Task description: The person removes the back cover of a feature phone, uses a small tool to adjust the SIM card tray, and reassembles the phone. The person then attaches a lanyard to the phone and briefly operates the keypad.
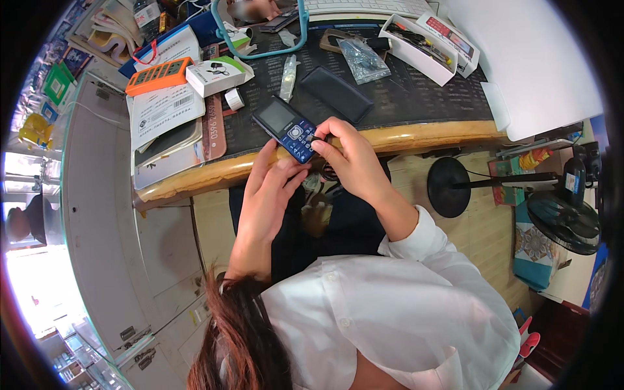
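Observation:
A dark blue keypad mobile phone (284,119) with a grey screen lies tilted at the table's front edge. My left hand (270,188) holds its lower left side, fingers along the edge and partly beneath it. At the phone's lower right side, my right hand (354,156) pinches something small and dark between thumb and forefinger, mostly hidden by the fingertips. Below that hand hangs a dark cord (329,173); whether it joins the pinched thing cannot be seen. Just beyond the phone lie a black flat case (337,93) and a narrow clear packet (288,77).
An orange multi-socket strip (158,76), a small white box (216,75) and papers (169,116) occupy the left. Farther back stand a blue-framed stand (260,54), a clear bag (364,60) and an open white box (419,49). A black fan (563,221) stands at right.

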Available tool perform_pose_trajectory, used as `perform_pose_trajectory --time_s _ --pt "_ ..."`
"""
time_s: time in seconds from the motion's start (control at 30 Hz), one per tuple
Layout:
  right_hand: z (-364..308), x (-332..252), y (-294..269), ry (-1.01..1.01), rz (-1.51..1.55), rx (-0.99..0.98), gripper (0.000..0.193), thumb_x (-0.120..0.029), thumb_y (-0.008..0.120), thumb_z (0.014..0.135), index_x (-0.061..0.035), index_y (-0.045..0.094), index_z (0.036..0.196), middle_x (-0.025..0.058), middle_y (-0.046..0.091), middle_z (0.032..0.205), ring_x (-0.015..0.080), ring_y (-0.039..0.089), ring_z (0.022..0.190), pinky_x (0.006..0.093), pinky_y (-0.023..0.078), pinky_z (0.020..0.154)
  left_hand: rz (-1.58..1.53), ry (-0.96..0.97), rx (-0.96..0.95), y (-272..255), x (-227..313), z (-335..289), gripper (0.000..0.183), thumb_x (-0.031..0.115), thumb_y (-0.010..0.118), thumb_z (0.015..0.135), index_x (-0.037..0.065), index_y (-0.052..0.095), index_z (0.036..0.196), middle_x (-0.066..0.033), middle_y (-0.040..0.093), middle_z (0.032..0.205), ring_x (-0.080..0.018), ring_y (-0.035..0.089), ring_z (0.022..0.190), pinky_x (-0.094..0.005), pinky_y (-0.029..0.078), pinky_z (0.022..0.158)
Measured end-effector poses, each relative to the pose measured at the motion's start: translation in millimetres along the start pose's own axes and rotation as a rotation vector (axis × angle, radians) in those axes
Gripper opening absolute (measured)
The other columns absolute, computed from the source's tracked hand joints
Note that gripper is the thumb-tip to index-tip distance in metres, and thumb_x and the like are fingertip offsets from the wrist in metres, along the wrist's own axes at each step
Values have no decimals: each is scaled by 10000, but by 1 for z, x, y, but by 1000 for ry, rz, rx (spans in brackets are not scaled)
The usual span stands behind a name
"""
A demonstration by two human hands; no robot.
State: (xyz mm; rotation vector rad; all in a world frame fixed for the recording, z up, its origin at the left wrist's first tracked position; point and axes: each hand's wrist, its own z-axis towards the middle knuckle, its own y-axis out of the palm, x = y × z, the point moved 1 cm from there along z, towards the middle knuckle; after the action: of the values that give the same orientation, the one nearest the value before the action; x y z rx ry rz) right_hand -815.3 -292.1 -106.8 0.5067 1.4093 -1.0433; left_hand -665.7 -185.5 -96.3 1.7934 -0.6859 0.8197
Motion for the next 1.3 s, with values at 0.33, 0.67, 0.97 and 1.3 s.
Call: perform_pose_trajectory --time_s 0.33,0.67,0.97,1.3 --pt "-30 -30 14 -18 509 63 101 -24 664 972 17 587 1024 11 591 889 74 572 823 221 501 692 -370 34 -168 -10 3 11 458 -24 511 895 -18 457 1349 -234 654 1183 -340 673 1087 -487 552 977" --pt "-56 -47 14 417 941 -353 318 -270 473 1099 1 564 960 170 711 838 220 712 726 301 564 680 -975 8 -189 0 12 5 337 140 619 924 -3 518 1212 -124 535 1053 -223 528 925 -418 464 944" --pt "-59 -57 29 447 1012 -471 351 -269 491 1096 20 565 911 169 692 789 220 695 687 307 549 655 -1061 -35 -151 -3 8 4 345 136 632 919 -10 499 1201 -120 528 1041 -232 523 918 -416 482 969" --pt "-58 -55 26 399 970 -435 335 -222 514 1086 38 571 882 157 665 748 218 674 654 314 531 628 -979 54 -154 0 8 -1 336 152 608 941 -3 496 1217 -126 526 1045 -234 525 923 -422 475 974"
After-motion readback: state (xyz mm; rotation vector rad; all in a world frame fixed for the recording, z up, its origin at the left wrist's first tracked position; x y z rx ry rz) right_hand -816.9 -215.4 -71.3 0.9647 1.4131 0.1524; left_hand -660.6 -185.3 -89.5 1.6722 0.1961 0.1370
